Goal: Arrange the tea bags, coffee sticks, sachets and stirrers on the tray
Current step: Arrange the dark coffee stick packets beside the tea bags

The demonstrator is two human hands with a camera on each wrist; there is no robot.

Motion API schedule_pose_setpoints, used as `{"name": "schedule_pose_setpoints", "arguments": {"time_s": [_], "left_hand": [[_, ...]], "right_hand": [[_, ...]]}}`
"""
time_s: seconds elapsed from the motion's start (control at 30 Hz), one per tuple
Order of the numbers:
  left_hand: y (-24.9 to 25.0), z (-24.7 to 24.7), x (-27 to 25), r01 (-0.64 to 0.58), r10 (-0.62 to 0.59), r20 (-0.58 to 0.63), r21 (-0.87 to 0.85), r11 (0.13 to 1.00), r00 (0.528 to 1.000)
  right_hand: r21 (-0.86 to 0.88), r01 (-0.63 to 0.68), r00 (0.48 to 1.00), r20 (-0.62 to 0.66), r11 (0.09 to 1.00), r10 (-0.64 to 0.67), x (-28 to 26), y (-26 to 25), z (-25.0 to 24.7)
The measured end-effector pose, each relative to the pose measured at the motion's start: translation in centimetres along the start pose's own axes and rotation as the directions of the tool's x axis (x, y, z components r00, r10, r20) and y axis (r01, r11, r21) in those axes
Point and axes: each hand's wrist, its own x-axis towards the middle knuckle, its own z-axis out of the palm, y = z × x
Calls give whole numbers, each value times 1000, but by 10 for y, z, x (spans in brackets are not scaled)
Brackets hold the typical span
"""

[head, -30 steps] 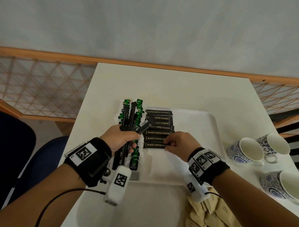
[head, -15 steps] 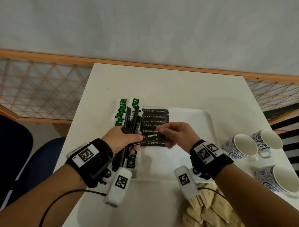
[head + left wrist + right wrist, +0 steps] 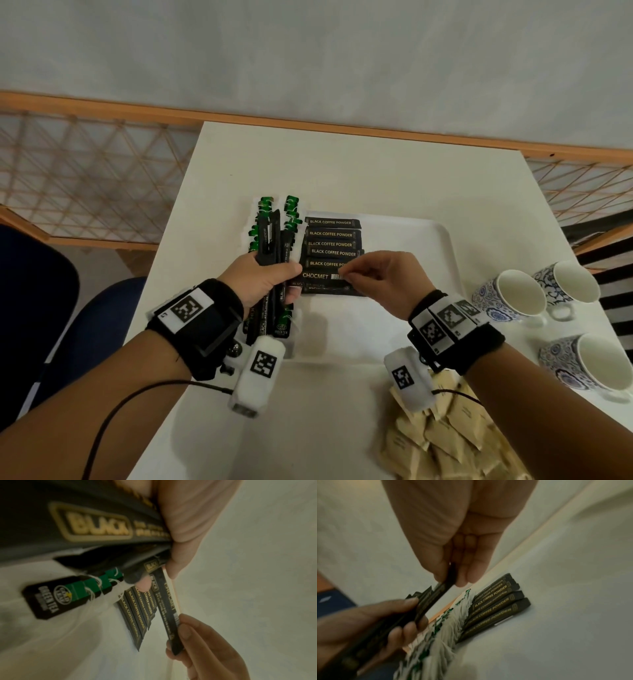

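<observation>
Head view shows our left hand [image 3: 260,279] wrapped around a bundle [image 3: 274,246] of black coffee sticks, upright over the tray's [image 3: 442,240] left edge. Our right hand [image 3: 380,281] pinches one stick [image 3: 320,276], marked CHOCMET, by its right end between thumb and fingertips; its other end sits at our left thumb, so we judge it is being drawn from the bundle. It hangs crosswise just above the row [image 3: 332,243] of sticks lying flat on the tray, labels up, each overlapping the next. Green tea bags [image 3: 291,209] lie in a column left of that row.

From the left wrist, the stick [image 3: 169,614] looks thin, flat and light, and keeps straight though held by one end only, so fairly stiff. The film looks glossy, so we expect it to be slippery; a pinch on the flat faces near the end seal should hold best. Laid down carelessly it could nudge the light row askew. Brown sachets [image 3: 445,442] wait on the table [image 3: 342,164] near our right wrist; three cups [image 3: 510,296] stand right of the tray.
</observation>
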Motion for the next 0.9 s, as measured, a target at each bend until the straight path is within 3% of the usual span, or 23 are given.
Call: {"name": "schedule_pose_setpoints", "arguments": {"time_s": [0.07, 0.13, 0.27, 0.4, 0.5, 0.7, 0.9], "left_hand": [[0, -1, 0, -14, 14, -18, 2, 1000, 1000], [0, -1, 1, -31, 30, -46, -23, 999, 998], [0, 3, 0, -91, 90, -49, -18, 996, 995], [0, 12, -2, -175, 180, -32, 118, 977, 983], [-1, 12, -3, -168, 174, -38, 111, 979, 984], [6, -3, -5, -55, 58, -66, 43, 998, 996], [9, -8, -2, -14, 12, -76, -24, 1000, 997]], "right_hand": [[-17, 89, 996, 5, 996, -88, -4, 1, 2], [14, 89, 995, 38, 996, -90, -5, 2, 2], [228, -137, 982, 158, 964, 103, -2, 2, 8], [178, -248, 932, 311, 952, 185, 2, 2, 8], [164, -263, 934, 289, 951, 208, 3, 6, 4], [-193, -270, 952, 95, 943, 292, 3, 28, 2], [-408, -123, 982, 83, 904, 171, 3, 30, 17]]}}
